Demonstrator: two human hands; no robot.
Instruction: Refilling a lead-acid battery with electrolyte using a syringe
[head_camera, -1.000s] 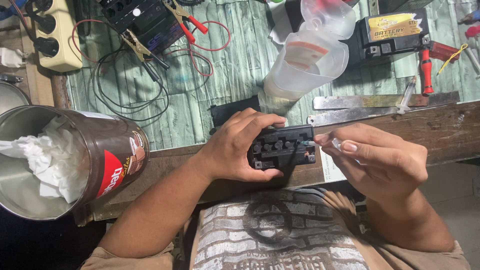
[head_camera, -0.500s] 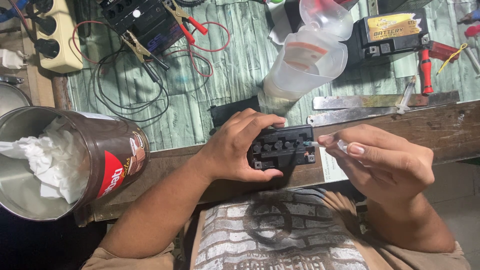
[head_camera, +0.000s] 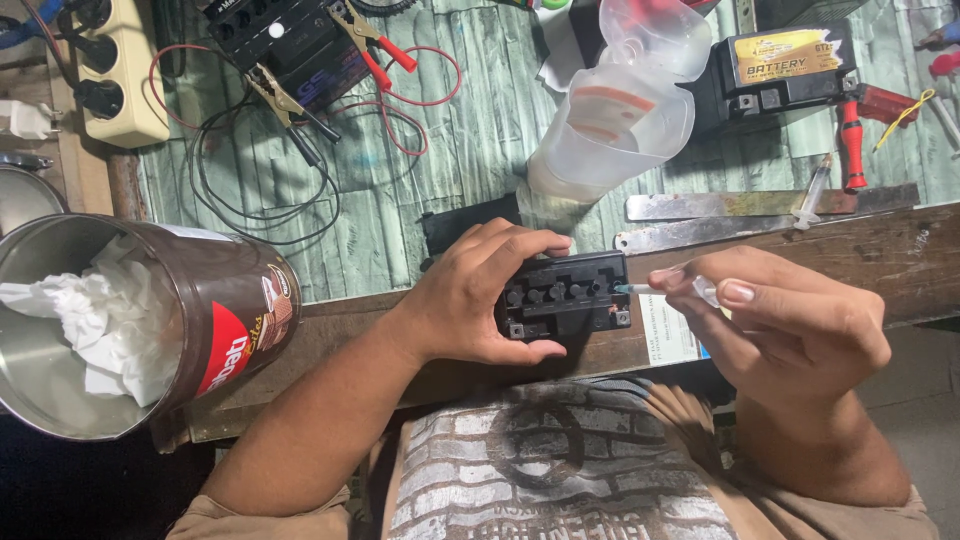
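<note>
The table (head_camera: 470, 130), with its green wood-pattern cover, filled the upper part of the frame. At the left edge stood one big brown tin can (head_camera: 215, 330) with white paper inside. One clear plastic jug (head_camera: 615, 125) stood at the upper middle, and one second battery (head_camera: 785, 65) with a yellow label lay at the upper right. In the center, the left hand (head_camera: 480, 295) was closed around one small black battery (head_camera: 565, 295), whose long axis ran left to right in the frame. The right hand (head_camera: 790, 325), just right of it, pinched one thin syringe (head_camera: 665, 290) between thumb and fingers. The syringe tip pointed left and reached the right end of the battery top, near its row of fill holes.
</note>
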